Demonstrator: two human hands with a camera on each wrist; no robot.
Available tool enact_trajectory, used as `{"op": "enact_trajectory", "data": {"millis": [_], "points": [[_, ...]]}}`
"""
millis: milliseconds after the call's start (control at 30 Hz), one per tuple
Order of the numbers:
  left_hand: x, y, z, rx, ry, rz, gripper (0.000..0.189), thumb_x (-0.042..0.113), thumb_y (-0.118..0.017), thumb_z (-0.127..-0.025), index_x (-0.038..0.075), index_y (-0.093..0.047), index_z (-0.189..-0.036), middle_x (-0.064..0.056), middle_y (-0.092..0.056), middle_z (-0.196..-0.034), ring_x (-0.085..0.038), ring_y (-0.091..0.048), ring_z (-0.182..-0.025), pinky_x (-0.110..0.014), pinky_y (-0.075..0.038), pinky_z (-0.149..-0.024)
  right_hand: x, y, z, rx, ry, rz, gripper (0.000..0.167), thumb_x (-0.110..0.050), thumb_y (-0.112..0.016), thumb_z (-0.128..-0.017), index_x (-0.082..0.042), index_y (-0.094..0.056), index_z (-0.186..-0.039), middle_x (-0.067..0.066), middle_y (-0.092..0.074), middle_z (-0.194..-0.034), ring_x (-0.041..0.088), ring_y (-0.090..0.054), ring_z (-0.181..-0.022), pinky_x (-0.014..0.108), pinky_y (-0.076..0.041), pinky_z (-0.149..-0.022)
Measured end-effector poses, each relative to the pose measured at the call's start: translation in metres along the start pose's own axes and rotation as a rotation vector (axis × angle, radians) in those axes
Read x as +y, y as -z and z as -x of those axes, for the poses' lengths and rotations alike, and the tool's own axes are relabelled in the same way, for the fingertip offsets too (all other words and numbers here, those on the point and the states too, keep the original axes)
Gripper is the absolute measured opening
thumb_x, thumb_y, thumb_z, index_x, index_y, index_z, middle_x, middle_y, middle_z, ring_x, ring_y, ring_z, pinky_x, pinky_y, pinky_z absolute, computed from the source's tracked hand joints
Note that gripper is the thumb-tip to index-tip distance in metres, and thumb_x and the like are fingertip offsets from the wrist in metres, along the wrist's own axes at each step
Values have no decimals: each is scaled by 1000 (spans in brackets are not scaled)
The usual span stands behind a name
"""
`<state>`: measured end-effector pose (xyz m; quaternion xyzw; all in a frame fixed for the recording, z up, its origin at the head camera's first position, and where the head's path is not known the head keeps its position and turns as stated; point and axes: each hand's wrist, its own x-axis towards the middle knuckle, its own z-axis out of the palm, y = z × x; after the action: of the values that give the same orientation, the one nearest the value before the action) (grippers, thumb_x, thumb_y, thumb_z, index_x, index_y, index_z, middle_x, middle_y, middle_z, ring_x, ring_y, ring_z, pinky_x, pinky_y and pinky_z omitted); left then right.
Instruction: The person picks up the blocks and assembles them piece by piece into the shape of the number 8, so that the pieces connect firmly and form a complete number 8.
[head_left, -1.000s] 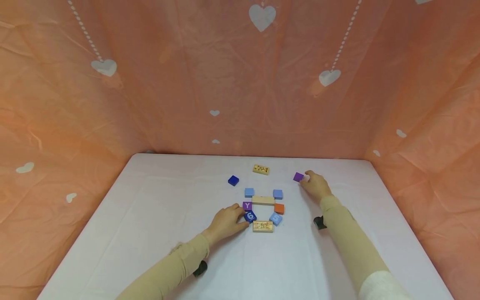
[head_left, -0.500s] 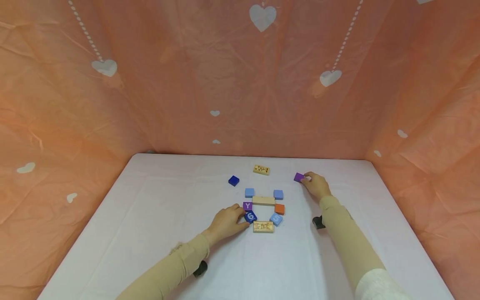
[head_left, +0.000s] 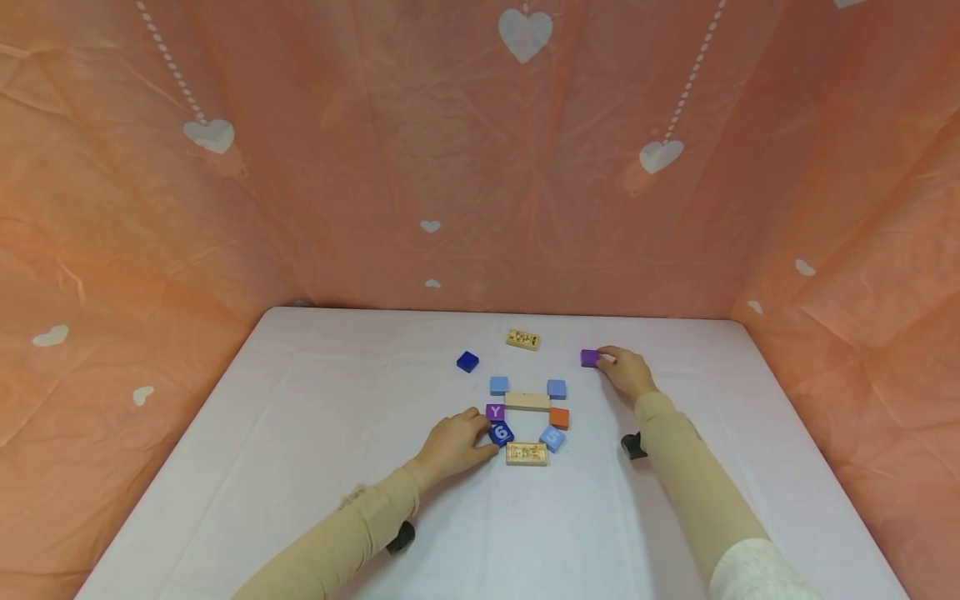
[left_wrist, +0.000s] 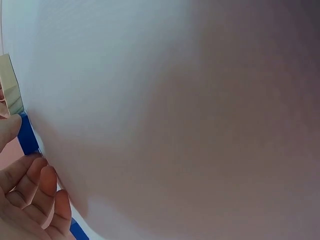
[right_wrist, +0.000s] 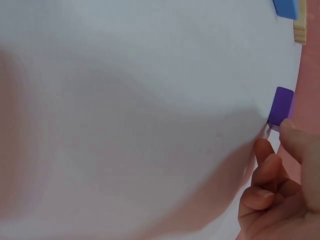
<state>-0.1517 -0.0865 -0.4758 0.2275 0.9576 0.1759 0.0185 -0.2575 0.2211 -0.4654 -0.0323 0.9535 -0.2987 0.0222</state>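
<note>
In the head view my left hand [head_left: 452, 444] pinches the dark blue block marked 6 [head_left: 501, 433] between thumb and index finger. The left wrist view shows that blue block [left_wrist: 28, 134] between the same two fingers. Touching it are a purple block marked Y [head_left: 495, 412] behind and a printed wooden block [head_left: 527, 454] to the right. Farther back on the right, my right hand [head_left: 628, 371] holds a purple block [head_left: 589, 358] at its right end. In the right wrist view the thumb lies against this purple block [right_wrist: 282, 106]; the index finger's contact is partly hidden.
A plain wooden plank [head_left: 527, 402] lies between two light blue blocks [head_left: 498, 385], an orange block [head_left: 559, 418] and the purple Y block. A light blue block marked 5 [head_left: 552, 438] sits front right. Behind are a dark blue block [head_left: 467, 362] and another printed wooden block [head_left: 522, 339].
My right hand has shifted slightly left and nearer, and the purple block with it; the block has turned from slanted to nearly square. The left hand stays in place.
</note>
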Motion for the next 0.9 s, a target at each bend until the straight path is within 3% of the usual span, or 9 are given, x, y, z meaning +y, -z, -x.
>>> {"op": "enact_trajectory", "data": {"millis": [133, 433, 900], "points": [[0, 0, 0, -5, 10, 2, 36, 37, -68, -82, 9, -65, -105, 1, -60, -86, -7, -50, -70, -26, -46, -67, -3, -5, -2, -27, 9, 13, 35, -19, -47, -96, -2, -55, -126, 25, -57, -124, 43, -49, -120, 54, -35, -103], [0, -1, 1, -10, 16, 0, 37, 37, -67, -83, 9, -65, -106, 1, -61, -89, -9, -54, -73, -28, -47, -70, -19, -14, -4, -92, 26, 27, 35, -19, -48, -96, -4, -54, -128, 24, -57, -125, 40, -53, -116, 52, -38, -101], [0, -3, 1, -25, 39, 1, 38, 38, -67, -83, 10, -64, -109, 0, -62, -93, -11, -57, -79, -32, -49, -76, -35, -22, -7, -200, 28, 1, 36, -23, -49, -96, -11, -55, -129, 19, -53, -133, 39, -45, -127, 53, -32, -106]]}}
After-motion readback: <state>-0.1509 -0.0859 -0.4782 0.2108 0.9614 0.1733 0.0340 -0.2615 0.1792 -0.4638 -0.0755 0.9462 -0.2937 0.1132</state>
